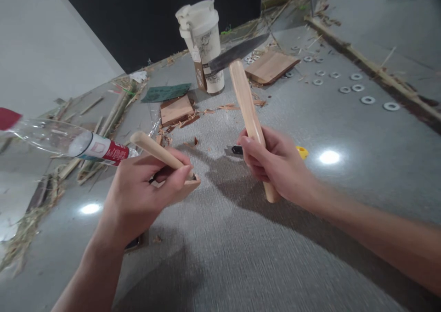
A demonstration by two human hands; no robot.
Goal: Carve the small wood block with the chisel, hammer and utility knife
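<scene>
My left hand (138, 192) is closed round the pale wooden handle (155, 149) of a chisel-like tool. A bit of dark metal shows at its lower end against a small wood piece (184, 192) under my fingers; the rest of the blade is hidden. In my right hand (272, 160), the fingers wrap the wooden handle of a hammer (246, 91). It is held up, its dark, pointed head (237, 53) in front of the white cup. Behind my right hand, a yellow and black tool (302, 152) lies mostly covered on the grey surface.
A white lidded cup (208, 45) stands at the back. Wood blocks (177, 110) lie among shavings beside a green sheet (165, 93). Several metal washers (357, 87) are scattered at right. A clear bottle (62, 137) lies at left near dry plant stalks (112, 114).
</scene>
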